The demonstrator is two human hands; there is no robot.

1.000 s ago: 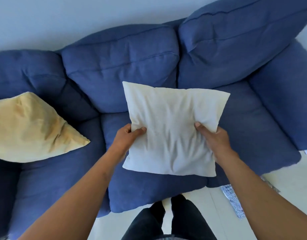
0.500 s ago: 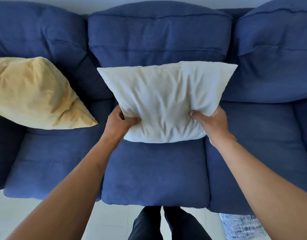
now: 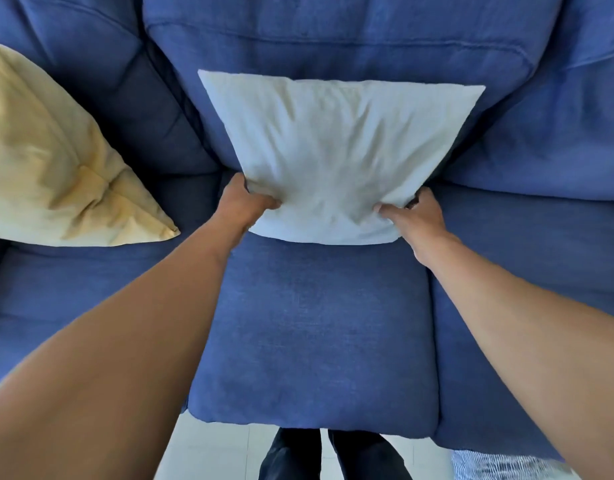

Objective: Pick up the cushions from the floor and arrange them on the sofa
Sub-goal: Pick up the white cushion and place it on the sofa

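Observation:
A white cushion (image 3: 333, 150) leans against the middle back cushion of the blue sofa (image 3: 312, 323), its lower edge on the middle seat. My left hand (image 3: 245, 202) grips its lower left corner and my right hand (image 3: 414, 211) grips its lower right corner. A yellow cushion (image 3: 52, 168) lies on the sofa's left seat, propped against the back.
The pale tiled floor (image 3: 222, 448) shows along the sofa's front edge, with my dark-trousered legs (image 3: 333, 455) standing there. A blue-and-white patterned cloth (image 3: 499, 465) lies on the floor at the lower right, under the sofa's edge.
I have leaned closer to the sofa. Both hands have pushed the white cushion forward and down, from held in the air to resting against the middle backrest.

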